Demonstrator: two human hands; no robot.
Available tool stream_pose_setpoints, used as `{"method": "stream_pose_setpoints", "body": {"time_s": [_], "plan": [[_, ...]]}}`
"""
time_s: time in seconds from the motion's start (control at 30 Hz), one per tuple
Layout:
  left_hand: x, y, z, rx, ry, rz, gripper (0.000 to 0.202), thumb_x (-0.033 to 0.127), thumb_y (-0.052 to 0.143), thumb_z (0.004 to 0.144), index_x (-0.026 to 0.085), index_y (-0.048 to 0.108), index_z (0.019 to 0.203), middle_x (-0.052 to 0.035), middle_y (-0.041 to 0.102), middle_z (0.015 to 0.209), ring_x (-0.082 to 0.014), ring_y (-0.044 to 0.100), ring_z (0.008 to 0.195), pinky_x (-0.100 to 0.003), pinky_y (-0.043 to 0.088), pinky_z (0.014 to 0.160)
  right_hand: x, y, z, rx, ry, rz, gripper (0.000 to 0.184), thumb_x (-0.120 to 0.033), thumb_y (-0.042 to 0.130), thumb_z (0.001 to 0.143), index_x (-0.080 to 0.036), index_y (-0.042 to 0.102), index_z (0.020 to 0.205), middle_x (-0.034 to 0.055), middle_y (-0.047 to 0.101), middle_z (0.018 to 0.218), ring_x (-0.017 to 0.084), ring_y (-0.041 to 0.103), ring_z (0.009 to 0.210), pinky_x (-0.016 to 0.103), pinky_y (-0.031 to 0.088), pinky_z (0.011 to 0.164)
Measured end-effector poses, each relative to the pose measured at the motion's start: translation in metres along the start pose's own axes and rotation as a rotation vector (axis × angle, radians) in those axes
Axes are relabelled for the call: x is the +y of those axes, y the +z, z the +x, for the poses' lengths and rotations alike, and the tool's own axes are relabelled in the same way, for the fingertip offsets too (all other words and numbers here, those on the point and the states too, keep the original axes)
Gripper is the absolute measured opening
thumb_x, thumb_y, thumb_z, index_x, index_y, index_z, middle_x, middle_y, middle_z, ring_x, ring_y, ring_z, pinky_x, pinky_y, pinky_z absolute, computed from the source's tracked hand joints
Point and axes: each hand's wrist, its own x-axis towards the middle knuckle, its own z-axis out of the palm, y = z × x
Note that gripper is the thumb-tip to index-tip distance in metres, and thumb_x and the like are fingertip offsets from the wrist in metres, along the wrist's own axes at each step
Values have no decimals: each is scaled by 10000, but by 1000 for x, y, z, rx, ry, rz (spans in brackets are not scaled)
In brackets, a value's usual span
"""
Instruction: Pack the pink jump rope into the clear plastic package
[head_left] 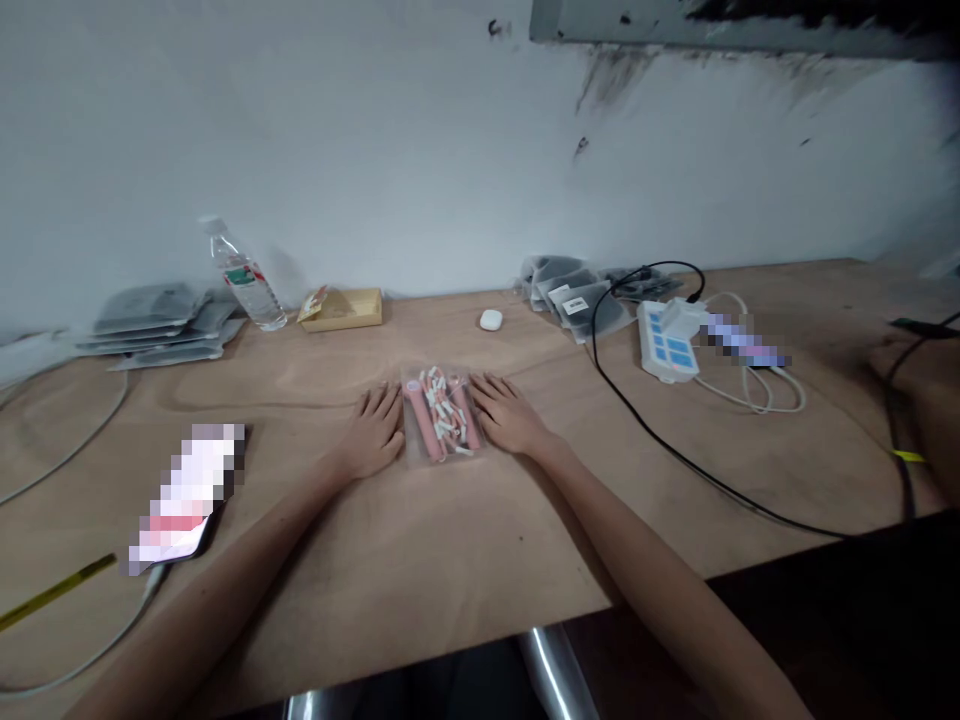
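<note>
A clear plastic bag (412,447) lies on the wooden table between my two hands. Inside it is a beaded jump rope (448,415) with pink handles and pink and white beads. My left hand (373,432) rests flat on the tabletop, its fingertips at the bag's left edge. On the other side, my right hand (507,414) lies palm down with its fingers stretched out, the tips at the bag's right edge. Neither hand is closed around anything.
A lit phone (191,490) with a white cable lies left. Along the wall are stacked grey packets (161,320), a water bottle (244,275), a yellow tray (345,310), a white case (491,320) and more packets (574,295). A power strip (666,345), cables and another person's arm (919,400) are right.
</note>
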Motion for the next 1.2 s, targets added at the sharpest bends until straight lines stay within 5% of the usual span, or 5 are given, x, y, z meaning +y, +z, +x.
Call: {"method": "stream_pose_setpoints", "body": {"time_s": [0.37, 0.63, 0.77, 0.9, 1.2], "plan": [[-1, -5, 1, -13, -62, -160, 616, 362, 210, 1022, 86, 332, 1559, -135, 275, 1652, -287, 172, 1550, -511, 141, 1261, -4, -5, -2, 10, 32, 71, 649, -262, 364, 953, -110, 317, 1582, 104, 363, 1625, 305, 322, 1497, 460, 248, 1224], [-9, -14, 0, -35, -18, -330, 846, 698, 306, 974, 138, 235, 1603, -141, 208, 1662, -322, 120, 1555, -570, 119, 1244, -1, 0, -3, 107, 30, 170, 619, -298, 371, 965, -119, 353, 1558, 128, 427, 1584, 299, 380, 1460, 459, 291, 1204], [-26, -23, 3, -53, 14, -450, 755, 663, 297, 987, 175, 372, 1558, -100, 330, 1631, -275, 241, 1535, -484, 238, 1234, 5, 6, -1, 211, 96, 285, 629, -377, 375, 992, -91, 323, 1550, 192, 450, 1550, 302, 443, 1410, 462, 383, 1139], [-34, -41, 6, -22, 43, -595, 643, 556, 303, 990, 174, 526, 1457, -83, 558, 1485, -263, 553, 1332, -414, 452, 1099, 5, 4, 0, 274, 90, 374, 432, -340, 425, 986, -131, 563, 1338, 175, 646, 1310, 287, 583, 1214, 421, 459, 1032], [27, -53, -5, 35, -188, -169, 660, 620, 354, 983, 215, 449, 1495, -157, 413, 1577, -408, 340, 1463, -661, 244, 1152, -5, -4, -1, 303, -258, 577, 122, -309, 590, 929, -218, 661, 970, 77, 703, 989, 241, 652, 924, 384, 500, 851]]}}
